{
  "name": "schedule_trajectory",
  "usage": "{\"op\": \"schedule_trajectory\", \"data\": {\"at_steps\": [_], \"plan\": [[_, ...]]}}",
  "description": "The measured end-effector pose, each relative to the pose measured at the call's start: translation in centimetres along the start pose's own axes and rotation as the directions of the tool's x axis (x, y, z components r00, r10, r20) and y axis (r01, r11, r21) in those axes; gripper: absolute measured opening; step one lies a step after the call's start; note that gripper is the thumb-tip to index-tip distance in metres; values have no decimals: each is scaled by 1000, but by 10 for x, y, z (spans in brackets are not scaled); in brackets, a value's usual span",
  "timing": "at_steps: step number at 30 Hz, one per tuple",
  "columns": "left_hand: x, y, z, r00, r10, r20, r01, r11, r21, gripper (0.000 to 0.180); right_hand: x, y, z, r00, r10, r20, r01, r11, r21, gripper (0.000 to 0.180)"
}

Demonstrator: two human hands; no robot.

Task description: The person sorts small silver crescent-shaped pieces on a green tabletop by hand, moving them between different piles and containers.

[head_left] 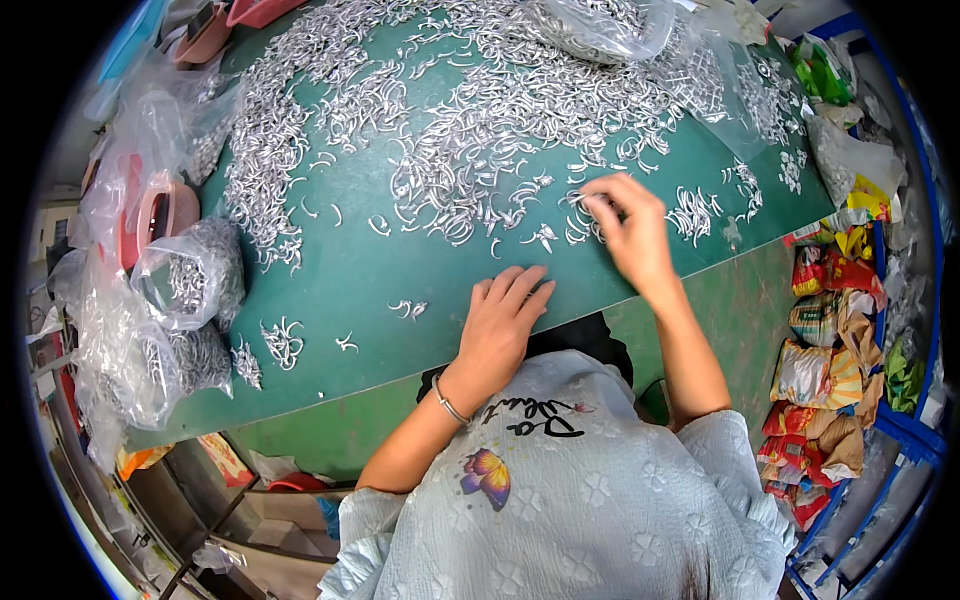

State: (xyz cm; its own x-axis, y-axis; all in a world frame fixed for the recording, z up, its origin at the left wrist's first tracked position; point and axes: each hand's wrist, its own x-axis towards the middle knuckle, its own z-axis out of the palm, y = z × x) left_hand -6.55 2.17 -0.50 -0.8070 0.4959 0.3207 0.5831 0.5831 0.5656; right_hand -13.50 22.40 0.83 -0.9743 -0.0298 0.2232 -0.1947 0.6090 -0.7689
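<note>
On my far left I see clear bags (190,290) of small curved metal pieces. My left hand (505,320) lies flat, fingers together, at the green table's (340,270) near edge. My right hand (630,225) pinches silver pieces (590,205) beside the big scattered pile (480,130).

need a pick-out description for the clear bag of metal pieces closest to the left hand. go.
Start at the green table and follow its left edge, where clear plastic bags pile up. The clear bag of silver hooks is the one lying partly on the green surface, just right of a pink plastic piece. Unlike the limp bags below it, it bulges, tightly packed with curved silver pieces.
</note>
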Motion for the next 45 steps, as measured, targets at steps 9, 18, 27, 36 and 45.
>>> {"op": "schedule_trajectory", "data": {"at_steps": [9, 18, 27, 36, 45], "plan": [[-9, -3, 5, 996, -67, -65, 54, 982, -178, 26, 9, 16, -19, 982, -154, -112, 123, 962, -243, 14], [-9, 3, 5, 978, -194, -80, 169, 955, -243, 44, -22, -20, -4, 997, -74, -30, 76, 994, 81, 11], [-3, 8, 3, 991, -134, 7, 134, 991, -21, 52, -31, -21, -1, 992, -123, -23, 109, 941, -319, 9], [-12, -4, 13, 999, -46, 17, 48, 993, -112, 35, -25, -21, -12, 982, -187, -41, 142, 856, -496, 11], [2, 4, 5, 999, -42, 7, 42, 999, -17, 43, -16, -6, -2, 979, -172, 106, 187, 970, -153, 11]]}}
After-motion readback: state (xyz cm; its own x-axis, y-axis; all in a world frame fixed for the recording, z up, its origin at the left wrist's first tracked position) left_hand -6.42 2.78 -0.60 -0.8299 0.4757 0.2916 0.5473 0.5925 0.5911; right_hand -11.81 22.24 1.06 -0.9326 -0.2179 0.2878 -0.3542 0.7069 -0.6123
